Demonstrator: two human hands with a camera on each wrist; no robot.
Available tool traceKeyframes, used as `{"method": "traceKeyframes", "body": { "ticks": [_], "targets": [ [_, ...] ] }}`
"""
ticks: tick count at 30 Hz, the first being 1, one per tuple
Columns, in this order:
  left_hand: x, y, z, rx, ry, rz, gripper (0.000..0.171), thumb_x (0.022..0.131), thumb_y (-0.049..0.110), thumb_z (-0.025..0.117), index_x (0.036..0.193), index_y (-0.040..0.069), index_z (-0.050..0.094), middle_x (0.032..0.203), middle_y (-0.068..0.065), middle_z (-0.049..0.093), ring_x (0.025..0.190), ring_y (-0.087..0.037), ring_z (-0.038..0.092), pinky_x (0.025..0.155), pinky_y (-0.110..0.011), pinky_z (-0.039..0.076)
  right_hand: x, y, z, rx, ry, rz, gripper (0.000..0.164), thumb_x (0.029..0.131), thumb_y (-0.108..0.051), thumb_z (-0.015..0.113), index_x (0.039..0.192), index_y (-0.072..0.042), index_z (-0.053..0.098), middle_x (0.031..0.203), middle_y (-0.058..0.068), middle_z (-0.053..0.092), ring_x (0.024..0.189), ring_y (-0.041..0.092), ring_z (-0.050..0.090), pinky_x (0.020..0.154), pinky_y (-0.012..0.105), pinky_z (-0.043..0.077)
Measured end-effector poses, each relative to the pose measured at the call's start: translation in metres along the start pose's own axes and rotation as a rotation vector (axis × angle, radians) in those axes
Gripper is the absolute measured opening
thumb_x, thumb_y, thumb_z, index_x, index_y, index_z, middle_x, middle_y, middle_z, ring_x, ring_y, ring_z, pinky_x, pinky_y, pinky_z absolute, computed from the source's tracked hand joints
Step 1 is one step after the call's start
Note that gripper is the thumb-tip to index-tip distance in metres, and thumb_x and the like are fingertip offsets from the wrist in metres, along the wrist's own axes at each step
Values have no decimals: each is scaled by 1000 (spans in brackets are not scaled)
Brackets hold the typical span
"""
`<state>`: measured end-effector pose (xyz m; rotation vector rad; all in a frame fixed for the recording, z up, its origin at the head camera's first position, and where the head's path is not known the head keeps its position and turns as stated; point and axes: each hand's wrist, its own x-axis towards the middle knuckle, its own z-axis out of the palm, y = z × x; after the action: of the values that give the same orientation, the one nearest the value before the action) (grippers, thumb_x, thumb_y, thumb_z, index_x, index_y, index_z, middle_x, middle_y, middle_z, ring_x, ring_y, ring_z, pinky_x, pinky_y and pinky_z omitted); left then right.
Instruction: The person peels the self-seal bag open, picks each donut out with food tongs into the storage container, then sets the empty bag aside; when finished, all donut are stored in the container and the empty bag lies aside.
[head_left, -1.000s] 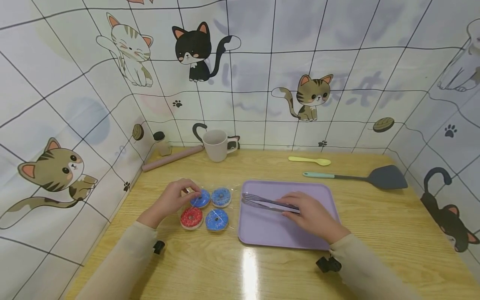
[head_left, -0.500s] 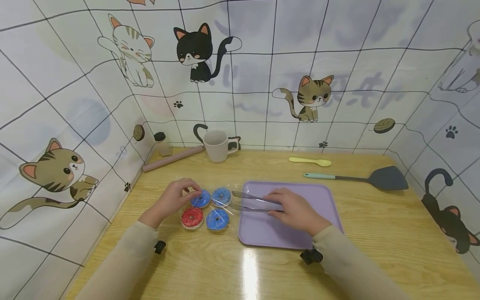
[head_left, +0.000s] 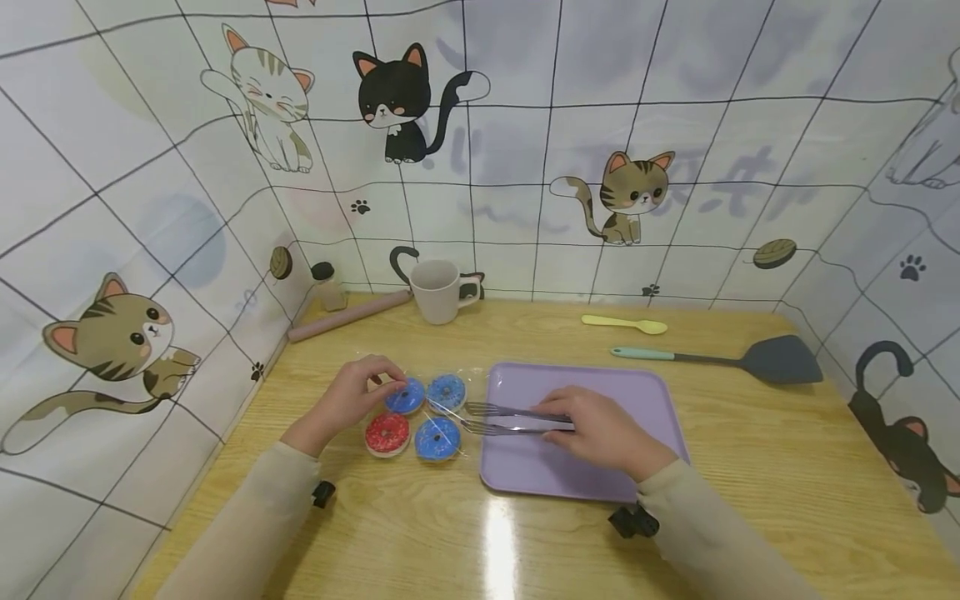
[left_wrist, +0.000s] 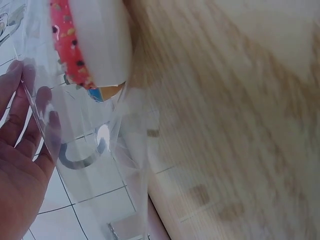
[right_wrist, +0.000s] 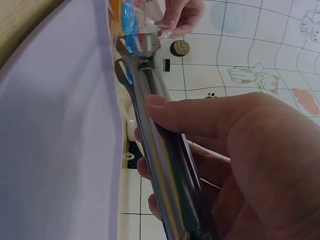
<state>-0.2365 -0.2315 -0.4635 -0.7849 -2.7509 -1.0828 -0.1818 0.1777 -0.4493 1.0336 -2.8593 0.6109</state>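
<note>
My left hand (head_left: 348,398) pinches the edge of a clear plastic bag (left_wrist: 90,187) lying at centre left in the head view. Inside it lie a red sprinkled donut (head_left: 386,445) and three blue ones, including a front blue donut (head_left: 437,450). Between the thumb and fingers of my right hand (head_left: 600,429), a pair of metal tongs (head_left: 517,431) is held over the purple tray (head_left: 525,475). Their slightly parted tips reach past the tray's left rim to the bag's right side. Whether they grip the film cannot be told.
Behind the donuts stand a beige mug (head_left: 435,292), a rolling pin (head_left: 348,317) and a small black-capped jar (head_left: 327,287). A yellow spoon (head_left: 622,323) and a grey spatula (head_left: 780,360) lie behind the tray. Cat-print cloth walls (head_left: 510,217) enclose the table.
The right hand carried the tongs left from above the tray to the bag. Their tips spread, then drew a little closer while shifting nearer to me. The left hand stayed in place.
</note>
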Motion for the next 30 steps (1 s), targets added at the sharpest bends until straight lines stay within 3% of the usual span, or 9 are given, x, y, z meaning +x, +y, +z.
{"method": "traceKeyframes", "body": {
  "ticks": [11, 16, 24, 30],
  "targets": [
    [-1, 2, 2, -18, 1, -32, 7, 97, 19, 73, 101, 15, 77, 101, 7, 74, 95, -13, 65, 86, -37, 56, -16, 1, -6, 54, 16, -66, 28, 87, -14, 83, 114, -21, 81, 108, -7, 76, 97, 13, 70, 83, 38, 58],
    [-1, 1, 1, -24, 10, -32, 7, 97, 18, 73, 101, 13, 76, 101, 7, 74, 95, -13, 65, 85, -37, 56, -14, 1, -2, 47, 11, -90, 31, 89, -17, 82, 120, -20, 79, 113, -7, 75, 100, 13, 69, 85, 37, 59],
    [-1, 7, 0, -26, 7, -2, 8, 97, 15, 73, 101, 10, 76, 100, 4, 74, 94, -16, 65, 83, -40, 57, 3, -1, 12, 2, 58, 59, 44, 90, -25, 82, 132, -16, 72, 129, 4, 70, 121, 26, 65, 102, 49, 54],
    [0, 9, 0, -16, 5, 4, 6, 96, 13, 73, 101, 10, 76, 100, 4, 74, 93, -14, 64, 83, -38, 56, 13, 2, 17, 11, 71, 86, 50, 88, -26, 84, 135, -16, 70, 131, 6, 69, 123, 27, 64, 103, 49, 53]
  ]
}}
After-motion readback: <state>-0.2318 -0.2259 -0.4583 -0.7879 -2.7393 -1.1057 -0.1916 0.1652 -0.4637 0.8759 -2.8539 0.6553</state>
